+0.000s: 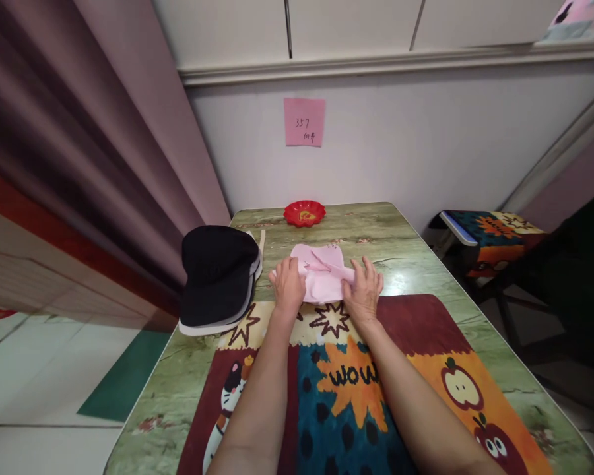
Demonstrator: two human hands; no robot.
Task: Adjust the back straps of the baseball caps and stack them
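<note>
A pale pink fabric cap [327, 285] lies crumpled in front of me, its rounded, brim-like part towards the back of the table. Small dark marks show on that part. My left hand [288, 284] grips the cap's left side with curled fingers. On the opposite side, my right hand [364, 290] holds the cloth between the thumb and bent fingers. To the left of my left hand sits a black cap [218, 274], stacked over at least one lighter cap whose pale brim [208, 330] sticks out below.
A red scalloped dish [304, 214] stands at the back of the green marbled table [366, 224]. A colourful printed mat [420, 323] covers the near part. A pink note [304, 123] is on the wall. Left hangs a purple curtain [129, 99]; right is a patterned stool [499, 231].
</note>
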